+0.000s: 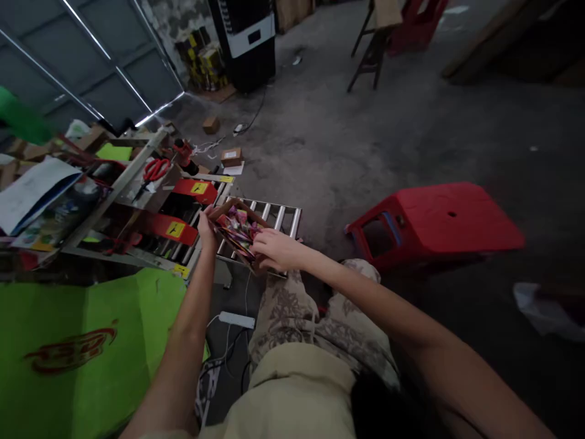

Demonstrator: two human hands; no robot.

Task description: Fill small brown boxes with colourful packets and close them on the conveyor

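An open cardboard box (236, 203) full of small, colourful shiny packets (238, 227) rests tilted at the end of a roller conveyor (280, 219). My left hand (208, 230) grips the box by its left side, with the thumb near the upper edge. On the opposite side, my right hand (278, 249) reaches over the box wall, fingers bent together against the packets. Whether a packet is pinched between those fingertips is hidden. Left of the box, the conveyor continues into a sealing machine with red guards (171, 228) and yellow labels.
A red plastic stool (457, 216) stands to the right. Red-handled scissors (156, 170) lie on the machine frame. At lower left is a large green bag or sheet (109, 329). A white power strip (236, 319) and cables lie beneath the conveyor. Small cartons (231, 157) sit beyond.
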